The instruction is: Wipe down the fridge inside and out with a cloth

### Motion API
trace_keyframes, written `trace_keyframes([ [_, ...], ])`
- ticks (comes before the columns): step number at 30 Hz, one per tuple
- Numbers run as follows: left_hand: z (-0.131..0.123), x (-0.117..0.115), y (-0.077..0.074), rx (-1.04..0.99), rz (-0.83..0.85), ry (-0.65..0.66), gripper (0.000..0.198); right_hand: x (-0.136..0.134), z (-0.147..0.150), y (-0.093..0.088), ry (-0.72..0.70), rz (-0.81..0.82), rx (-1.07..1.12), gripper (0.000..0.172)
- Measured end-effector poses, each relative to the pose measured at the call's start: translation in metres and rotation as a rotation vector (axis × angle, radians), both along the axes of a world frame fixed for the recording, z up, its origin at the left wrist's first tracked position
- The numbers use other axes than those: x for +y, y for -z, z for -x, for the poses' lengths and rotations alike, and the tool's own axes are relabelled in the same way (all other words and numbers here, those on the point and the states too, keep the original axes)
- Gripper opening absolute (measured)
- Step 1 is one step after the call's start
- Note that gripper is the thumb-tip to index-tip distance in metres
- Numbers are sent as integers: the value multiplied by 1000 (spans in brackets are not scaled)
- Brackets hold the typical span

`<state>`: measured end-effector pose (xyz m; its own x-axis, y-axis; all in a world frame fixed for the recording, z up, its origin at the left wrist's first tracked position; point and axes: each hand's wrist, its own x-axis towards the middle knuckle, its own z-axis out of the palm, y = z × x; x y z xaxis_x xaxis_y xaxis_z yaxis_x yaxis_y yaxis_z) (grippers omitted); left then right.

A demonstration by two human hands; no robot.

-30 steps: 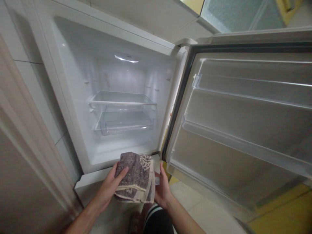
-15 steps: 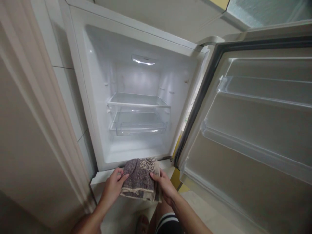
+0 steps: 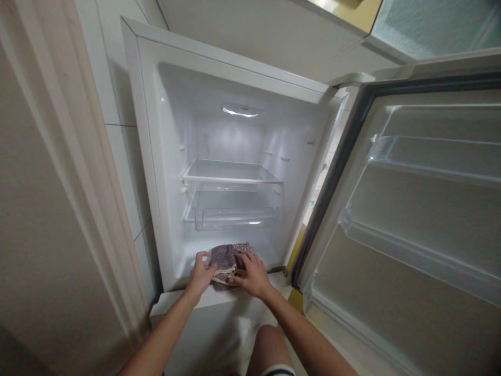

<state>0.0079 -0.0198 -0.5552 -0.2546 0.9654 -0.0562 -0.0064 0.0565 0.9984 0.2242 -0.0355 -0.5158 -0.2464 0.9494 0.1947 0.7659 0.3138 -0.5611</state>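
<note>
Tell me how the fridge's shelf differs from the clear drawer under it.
The shelf is a flat pane with a white front rim, while the drawer is a deeper tub with a moulded front lip. The shelf sits higher. The drawer hangs directly beneath it, above the folded cloth on the fridge floor. Both are see-through and span the compartment's width.

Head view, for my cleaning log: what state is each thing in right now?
Fridge door: swung wide open.
Interior light: on.
Glass shelf: seated in place.
Clear drawer: pushed in.
Patterned cloth: folded, lying on the fridge floor at the front.
Left hand: gripping the cloth's left edge.
Right hand: fingers on top of the cloth, holding it.
</note>
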Motion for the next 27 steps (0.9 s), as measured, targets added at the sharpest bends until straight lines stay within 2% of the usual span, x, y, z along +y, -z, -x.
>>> trace_keyframes([
  [2, -3, 1, 2, -66, 22, 23, 47, -3, 3, 4, -92, -48, -215, 92],
  [3, -4, 2, 2, -93, 28, 35, 43, -3, 3, 3, -89, -81, -284, 90],
  [6, -8, 6, 2, -123, 25, 61, 37, 3, 0, -6, -63, -181, -433, 57],
  [7, -9, 7, 2, -110, 20, 70, 38, 5, -3, -10, -68, -214, -464, 50],
  [10, -9, 3, 8, 7, -20, 97, 37, 4, -13, -16, -128, -286, -526, 40],
  [13, -3, -7, 16, 220, -112, 118, 30, -6, -19, -14, -173, -234, -565, 26],
  [14, 0, -11, 17, 304, -152, 121, 28, -9, -19, -14, -174, -198, -550, 26],
  [16, 8, -19, 18, 475, -235, 121, 27, -12, -16, -17, -149, -146, -474, 42],
  [20, 31, -27, 16, 782, -376, 119, 28, -4, 0, -23, -39, -150, -310, 58],
  [22, 46, -27, 18, 894, -431, 131, 34, 4, 10, -15, -26, -135, -303, 68],
  [24, 61, -25, 27, 1013, -491, 138, 40, 13, 19, -1, -48, -81, -322, 78],
  [27, 78, -25, 47, 1301, -651, 100, 52, 27, 24, 19, -57, -45, -320, 78],
])
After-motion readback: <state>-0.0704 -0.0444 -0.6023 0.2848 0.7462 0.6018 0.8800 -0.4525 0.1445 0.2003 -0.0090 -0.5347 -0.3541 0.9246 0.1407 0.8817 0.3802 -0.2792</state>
